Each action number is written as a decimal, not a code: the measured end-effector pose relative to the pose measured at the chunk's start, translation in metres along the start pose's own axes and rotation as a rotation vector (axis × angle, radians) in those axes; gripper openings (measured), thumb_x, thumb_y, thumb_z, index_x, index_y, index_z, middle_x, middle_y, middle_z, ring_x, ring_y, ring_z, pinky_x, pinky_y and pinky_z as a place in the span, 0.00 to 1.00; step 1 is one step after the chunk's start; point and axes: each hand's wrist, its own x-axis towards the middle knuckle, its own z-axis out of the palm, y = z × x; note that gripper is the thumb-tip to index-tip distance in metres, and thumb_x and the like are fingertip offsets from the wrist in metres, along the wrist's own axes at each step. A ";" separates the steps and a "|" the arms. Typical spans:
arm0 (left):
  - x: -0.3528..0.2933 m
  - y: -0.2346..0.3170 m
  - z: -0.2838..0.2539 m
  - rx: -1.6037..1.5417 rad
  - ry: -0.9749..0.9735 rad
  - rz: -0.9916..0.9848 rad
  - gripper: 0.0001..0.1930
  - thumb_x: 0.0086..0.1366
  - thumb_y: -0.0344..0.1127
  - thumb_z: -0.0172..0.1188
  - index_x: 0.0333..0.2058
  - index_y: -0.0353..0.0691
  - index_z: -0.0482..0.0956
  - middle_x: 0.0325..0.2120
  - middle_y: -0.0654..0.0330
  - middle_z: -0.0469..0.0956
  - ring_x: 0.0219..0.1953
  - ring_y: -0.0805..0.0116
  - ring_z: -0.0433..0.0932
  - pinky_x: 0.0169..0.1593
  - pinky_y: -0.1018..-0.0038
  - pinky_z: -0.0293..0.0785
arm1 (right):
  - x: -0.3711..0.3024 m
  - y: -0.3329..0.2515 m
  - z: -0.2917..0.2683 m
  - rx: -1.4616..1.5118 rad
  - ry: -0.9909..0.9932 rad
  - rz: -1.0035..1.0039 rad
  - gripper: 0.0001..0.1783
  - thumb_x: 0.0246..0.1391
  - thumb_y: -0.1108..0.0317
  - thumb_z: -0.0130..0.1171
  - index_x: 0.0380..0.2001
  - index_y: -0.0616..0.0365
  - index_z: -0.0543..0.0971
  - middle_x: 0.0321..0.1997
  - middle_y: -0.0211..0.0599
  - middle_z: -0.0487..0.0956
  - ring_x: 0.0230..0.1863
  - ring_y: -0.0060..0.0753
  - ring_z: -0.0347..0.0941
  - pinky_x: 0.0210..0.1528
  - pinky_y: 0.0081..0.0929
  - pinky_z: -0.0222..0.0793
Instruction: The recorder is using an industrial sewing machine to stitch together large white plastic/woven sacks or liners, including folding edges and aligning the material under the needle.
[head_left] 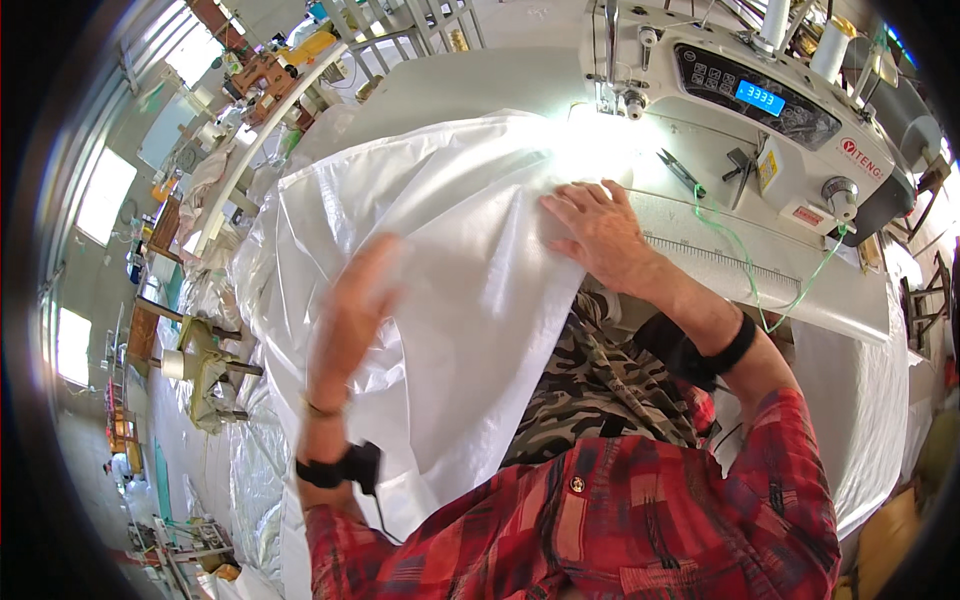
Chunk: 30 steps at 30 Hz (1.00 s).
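Note:
A large white, shiny sheet [450, 220] spreads over the sewing table and hangs down across my lap. Its material, plastic or coated cloth, I cannot tell. On its right edge, near the brightly lit needle area, my right hand [600, 230] lies with fingers spread. My left hand [355, 310] is over the sheet's left part, blurred by motion, its fingers stretched and the thumb apart; whether it touches the sheet is unclear. The white sewing machine [720, 60] stands beyond my right hand, its needle washed out by glare.
Thread snips [682, 172] lie on the machine bed right of the needle, with green thread [745, 255] trailing from them. Thread cones [832, 50] stand at the upper right. Left of me are a wooden stool [205, 365] and crumpled clear plastic [255, 480].

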 end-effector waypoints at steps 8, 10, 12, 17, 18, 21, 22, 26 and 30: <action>-0.042 0.110 0.149 -0.091 -0.420 0.397 0.26 0.61 0.34 0.57 0.59 0.39 0.69 0.62 0.51 0.65 0.61 0.58 0.67 0.61 0.60 0.64 | 0.042 0.005 0.023 0.187 -0.041 0.012 0.29 0.57 0.52 0.57 0.57 0.55 0.70 0.62 0.46 0.69 0.64 0.46 0.64 0.65 0.56 0.54; -0.029 0.088 0.136 0.045 -0.328 0.251 0.29 0.59 0.36 0.60 0.60 0.40 0.68 0.62 0.48 0.62 0.61 0.55 0.64 0.61 0.60 0.64 | 0.026 0.007 0.005 0.218 0.150 -0.030 0.22 0.57 0.57 0.58 0.51 0.56 0.74 0.50 0.43 0.78 0.55 0.45 0.72 0.59 0.50 0.60; -0.025 0.049 0.127 0.165 -0.228 0.052 0.33 0.55 0.35 0.65 0.60 0.42 0.67 0.60 0.53 0.64 0.59 0.54 0.66 0.61 0.64 0.66 | 0.001 0.001 -0.009 0.195 0.177 -0.059 0.20 0.57 0.59 0.57 0.50 0.56 0.75 0.45 0.41 0.80 0.50 0.44 0.75 0.55 0.47 0.64; -0.017 -0.002 0.093 0.325 -0.232 -0.026 0.34 0.53 0.27 0.65 0.61 0.40 0.66 0.61 0.57 0.64 0.60 0.55 0.66 0.59 0.63 0.66 | -0.058 -0.039 0.013 0.310 -0.181 -0.325 0.16 0.56 0.68 0.54 0.49 0.57 0.76 0.33 0.41 0.80 0.37 0.43 0.79 0.39 0.39 0.72; -0.016 -0.014 0.091 0.457 -0.200 0.041 0.35 0.53 0.27 0.65 0.61 0.41 0.66 0.62 0.58 0.63 0.60 0.56 0.65 0.60 0.63 0.65 | -0.062 -0.049 0.025 0.322 -0.184 -0.332 0.16 0.56 0.68 0.54 0.49 0.57 0.76 0.33 0.41 0.80 0.37 0.43 0.79 0.39 0.39 0.72; -0.010 -0.046 0.086 0.667 -0.192 0.086 0.37 0.53 0.24 0.61 0.63 0.47 0.64 0.65 0.61 0.59 0.62 0.58 0.65 0.60 0.63 0.66 | -0.073 -0.069 0.054 0.258 -0.587 -0.296 0.18 0.57 0.69 0.50 0.50 0.56 0.75 0.30 0.44 0.79 0.32 0.46 0.79 0.36 0.40 0.72; -0.006 -0.053 0.084 0.614 -0.174 0.068 0.37 0.54 0.23 0.59 0.64 0.50 0.63 0.66 0.62 0.58 0.62 0.58 0.65 0.60 0.63 0.66 | -0.076 -0.071 0.063 0.276 -0.559 -0.315 0.18 0.58 0.68 0.48 0.51 0.56 0.75 0.27 0.44 0.79 0.31 0.47 0.78 0.34 0.41 0.72; 0.005 -0.083 0.091 0.511 -0.076 0.046 0.38 0.56 0.17 0.47 0.63 0.60 0.65 0.67 0.65 0.57 0.63 0.55 0.66 0.59 0.59 0.67 | -0.079 -0.062 0.094 0.336 -0.554 -0.337 0.16 0.56 0.69 0.51 0.48 0.57 0.75 0.21 0.46 0.77 0.27 0.51 0.77 0.30 0.43 0.71; 0.009 -0.087 0.096 0.498 -0.055 0.034 0.40 0.55 0.15 0.46 0.64 0.61 0.64 0.67 0.63 0.58 0.63 0.54 0.65 0.60 0.60 0.67 | -0.059 -0.079 -0.008 0.523 -0.294 -0.132 0.15 0.48 0.70 0.61 0.41 0.56 0.75 0.22 0.45 0.77 0.25 0.52 0.75 0.30 0.46 0.69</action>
